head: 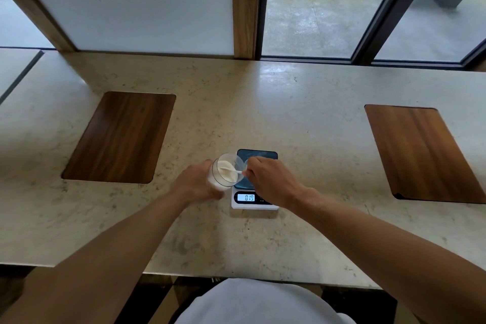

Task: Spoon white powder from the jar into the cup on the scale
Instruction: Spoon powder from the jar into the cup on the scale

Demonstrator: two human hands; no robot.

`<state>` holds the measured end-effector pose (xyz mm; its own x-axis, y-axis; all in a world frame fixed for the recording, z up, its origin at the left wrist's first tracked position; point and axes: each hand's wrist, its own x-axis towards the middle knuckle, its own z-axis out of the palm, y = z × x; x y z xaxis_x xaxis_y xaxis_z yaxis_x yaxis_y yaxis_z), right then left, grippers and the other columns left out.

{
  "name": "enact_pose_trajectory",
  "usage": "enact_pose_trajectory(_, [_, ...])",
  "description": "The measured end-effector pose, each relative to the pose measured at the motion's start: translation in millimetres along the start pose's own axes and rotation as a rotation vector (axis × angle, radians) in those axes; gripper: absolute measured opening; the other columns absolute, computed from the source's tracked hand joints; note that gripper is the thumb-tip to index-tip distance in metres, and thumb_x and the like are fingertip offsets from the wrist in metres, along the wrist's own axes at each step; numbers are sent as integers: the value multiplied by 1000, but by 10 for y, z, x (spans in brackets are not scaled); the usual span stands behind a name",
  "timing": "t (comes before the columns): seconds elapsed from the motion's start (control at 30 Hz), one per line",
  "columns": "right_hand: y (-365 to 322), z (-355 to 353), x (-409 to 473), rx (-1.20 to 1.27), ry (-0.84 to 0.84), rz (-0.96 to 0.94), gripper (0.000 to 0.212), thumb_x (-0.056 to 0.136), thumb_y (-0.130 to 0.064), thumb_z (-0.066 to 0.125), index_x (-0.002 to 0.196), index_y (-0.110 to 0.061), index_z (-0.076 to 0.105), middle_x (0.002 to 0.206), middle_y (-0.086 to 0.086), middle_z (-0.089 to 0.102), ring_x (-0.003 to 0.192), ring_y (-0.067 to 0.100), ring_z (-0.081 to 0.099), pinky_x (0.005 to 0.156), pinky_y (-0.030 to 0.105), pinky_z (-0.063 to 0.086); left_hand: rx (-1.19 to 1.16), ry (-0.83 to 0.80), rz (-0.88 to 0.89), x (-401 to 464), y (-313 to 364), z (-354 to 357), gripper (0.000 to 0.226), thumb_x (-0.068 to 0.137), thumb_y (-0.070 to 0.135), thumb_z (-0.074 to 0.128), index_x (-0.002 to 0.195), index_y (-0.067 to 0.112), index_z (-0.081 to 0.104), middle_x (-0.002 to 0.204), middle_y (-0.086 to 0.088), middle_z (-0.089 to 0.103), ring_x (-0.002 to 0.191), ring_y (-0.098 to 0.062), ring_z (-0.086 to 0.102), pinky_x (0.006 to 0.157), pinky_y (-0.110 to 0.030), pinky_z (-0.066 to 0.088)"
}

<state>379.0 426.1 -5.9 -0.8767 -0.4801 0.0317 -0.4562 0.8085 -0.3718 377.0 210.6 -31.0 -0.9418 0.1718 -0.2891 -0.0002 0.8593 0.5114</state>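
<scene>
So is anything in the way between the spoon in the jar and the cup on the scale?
Nothing visible blocks it. The spoon sits in the tilted jar held by the left hand, right beside the cup on the scale. The right hand holding the spoon hides most of the cup.

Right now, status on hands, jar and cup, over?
Left hand holds tilted jar beside scale. Right hand holds spoon, bowl in jar powder. Cup mostly hidden. Nothing in the way.
</scene>
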Motion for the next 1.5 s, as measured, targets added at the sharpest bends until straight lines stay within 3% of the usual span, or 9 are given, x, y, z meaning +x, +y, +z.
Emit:
enact_pose_trajectory(0.1, [-7,5,26,49,-17,66,13,98,-15,54,86,-12,55,89,8,68,60,13,47,50,20,29,28,-19,30,-3,-10,4,81,64,43,89,134,20,53,123,-2,67,105,-23,64,94,-42,54])
enact_pose_trajectory(0.27, [-6,-15,56,126,-36,204,22,99,-16,50,85,-6,63,85,9,70,62,18,57,56,35,53,10,-19,73,-14,-18,17,82,64,40,90,134,20,54,123,-3,67,104,-23,64,94,-42,54])
enact_pose_trajectory(0.4, [3,-1,66,204,-26,264,25,100,-19,51,85,-7,67,74,4,65,52,10,50,48,24,36,5,6,80,-6,-24,36,81,63,40,90,133,21,54,122,-2,68,102,-22,64,92,-38,54])
enact_pose_trajectory(0.6, [17,22,58,313,-14,318,28,99,-22,51,85,-10,72,69,-1,65,48,9,51,48,23,41,8,2,84,16,-39,45,80,65,40,90,134,21,54,123,-2,67,104,-21,64,93,-37,54])
enact_pose_trajectory(0.73, [30,17,68,366,12,359,28,98,-19,52,81,-11,73,56,-18,52,44,7,47,44,15,38,-7,3,74,18,-47,51,81,66,38,90,135,21,52,127,-3,66,108,-23,63,98,-42,52])
enact_pose_trajectory(0.87, [60,-26,56,385,29,383,41,99,-20,53,59,-29,53,52,-21,48,40,4,42,38,11,32,-43,31,61,38,-57,73,81,65,37,91,134,20,53,124,-3,67,105,-23,63,95,-40,53])
enact_pose_trajectory(1.0, [88,-55,50,394,8,421,30,100,-24,52,76,-14,68,62,-26,47,49,4,48,46,10,32,-78,39,42,71,-71,97,82,64,41,90,134,22,53,123,-1,67,104,-21,63,92,-34,51])
enact_pose_trajectory(1.2, [155,-137,64,392,34,421,30,100,-26,53,88,-6,71,75,-2,62,56,7,51,53,18,38,-109,55,11,132,-77,113,76,64,49,88,128,24,56,117,2,69,99,-18,64,88,-34,54])
enact_pose_trajectory(1.5, [204,-314,80,401,71,426,32,101,-28,51,88,-7,71,79,4,67,65,12,56,62,26,47,-121,47,-41,197,-71,142,76,63,56,83,127,28,55,113,4,69,95,-18,65,85,-35,55])
